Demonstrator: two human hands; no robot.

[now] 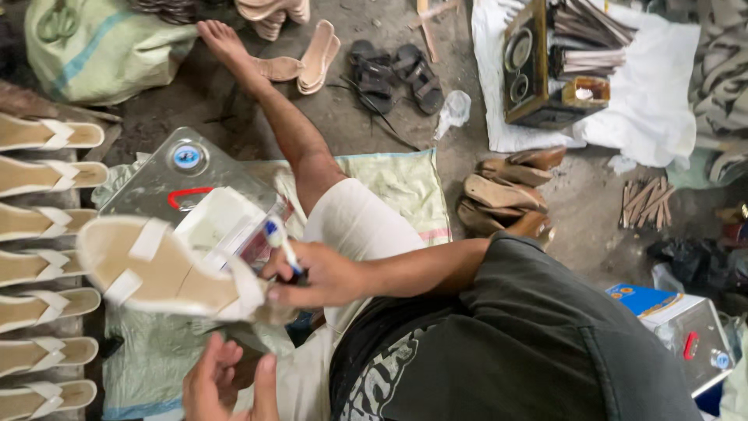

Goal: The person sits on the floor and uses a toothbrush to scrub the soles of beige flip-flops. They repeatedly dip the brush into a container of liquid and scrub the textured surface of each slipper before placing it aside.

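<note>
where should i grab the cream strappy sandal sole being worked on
Probably at the heel end of the cream strappy sandal sole, coming from the right, where the right hand pinches it now. The narrow heel fits between fingers, and the white straps and toe stay clear.

It is a small shoemaking workshop on a bare floor, as shown by the row of unfinished beige sandals (47, 257), the stacked brown soles (506, 195), the bundle of cut straps (588, 35) and wooden sticks (645, 204).
</note>
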